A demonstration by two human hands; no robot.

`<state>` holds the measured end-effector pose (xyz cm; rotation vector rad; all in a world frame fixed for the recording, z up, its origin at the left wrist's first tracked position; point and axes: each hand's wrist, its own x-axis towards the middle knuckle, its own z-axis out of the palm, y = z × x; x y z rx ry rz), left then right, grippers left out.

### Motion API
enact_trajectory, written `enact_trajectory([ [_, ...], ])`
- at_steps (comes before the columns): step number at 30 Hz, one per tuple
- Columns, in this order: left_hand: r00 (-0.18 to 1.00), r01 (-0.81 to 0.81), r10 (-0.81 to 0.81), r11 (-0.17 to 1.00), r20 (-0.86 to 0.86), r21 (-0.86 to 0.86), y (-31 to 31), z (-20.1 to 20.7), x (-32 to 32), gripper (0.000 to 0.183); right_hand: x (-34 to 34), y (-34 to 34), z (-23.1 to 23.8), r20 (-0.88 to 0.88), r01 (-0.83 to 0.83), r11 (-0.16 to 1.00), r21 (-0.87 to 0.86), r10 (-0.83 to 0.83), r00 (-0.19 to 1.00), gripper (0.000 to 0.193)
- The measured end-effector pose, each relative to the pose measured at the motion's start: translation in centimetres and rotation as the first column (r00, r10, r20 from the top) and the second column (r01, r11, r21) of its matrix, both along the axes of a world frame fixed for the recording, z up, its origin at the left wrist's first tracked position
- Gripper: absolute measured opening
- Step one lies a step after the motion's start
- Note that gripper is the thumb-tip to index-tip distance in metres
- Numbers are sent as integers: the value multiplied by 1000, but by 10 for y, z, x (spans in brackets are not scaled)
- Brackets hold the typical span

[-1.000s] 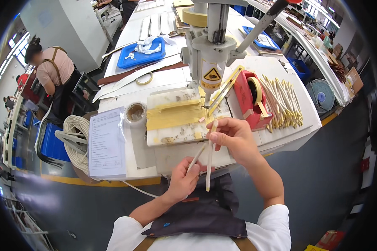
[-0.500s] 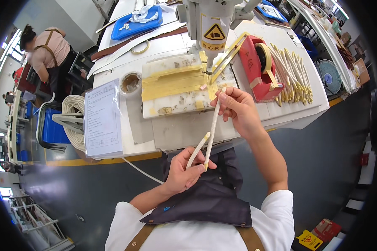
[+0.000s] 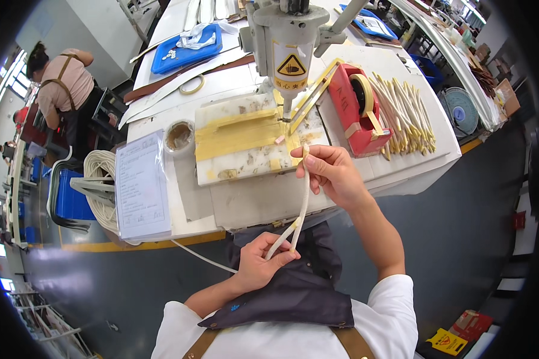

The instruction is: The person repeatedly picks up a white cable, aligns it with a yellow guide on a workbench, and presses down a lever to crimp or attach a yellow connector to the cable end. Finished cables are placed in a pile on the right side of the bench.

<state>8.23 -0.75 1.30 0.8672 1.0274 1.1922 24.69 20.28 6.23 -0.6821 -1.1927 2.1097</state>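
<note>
My right hand (image 3: 332, 173) pinches the top end of a cream-coloured cord (image 3: 301, 206), folded into two strands, in front of the white work plate (image 3: 245, 140). My left hand (image 3: 260, 263) grips the lower end of the same cord near my dark apron. The cord runs almost upright between the two hands. A grey press machine (image 3: 287, 36) with a yellow warning label stands just behind the plate, its tip above the yellow-taped area.
A red tape dispenser (image 3: 356, 107) and a pile of cut cord pieces (image 3: 404, 113) lie to the right. A paper sheet in a sleeve (image 3: 141, 185), a tape roll (image 3: 179, 134), a cord coil (image 3: 102, 185) and a blue tray (image 3: 185, 45) sit left. Another person (image 3: 63, 84) works far left.
Both hands have drawn back from the work plate toward my body, the left hand sinking lower, and the cord now stretches longer between them.
</note>
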Motion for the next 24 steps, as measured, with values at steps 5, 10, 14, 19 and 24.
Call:
enact_trajectory([
  [5, 999, -50, 50, 998, -16, 48, 1, 2, 4, 20, 7, -4, 17, 37, 47, 994, 94, -51, 998, 28],
  [10, 994, -109, 110, 994, -21, 20, 6, 3, -21, 24, 87, 32, 79, -314, 642, 545, 539, -578, 753, 20],
  [14, 989, -148, 149, 988, -19, 34, 18, 6, -29, 25, 135, 57, 100, -347, 699, 87, 709, -821, 454, 13],
  [19, 991, -132, 131, 988, 8, 78, 31, 6, -30, 24, 153, 93, 43, -110, 107, -91, 990, -976, 189, 11],
  [24, 990, -132, 134, 990, -52, 46, 35, 18, -38, 27, 124, 55, 36, -100, -58, -114, 992, -973, 208, 21],
])
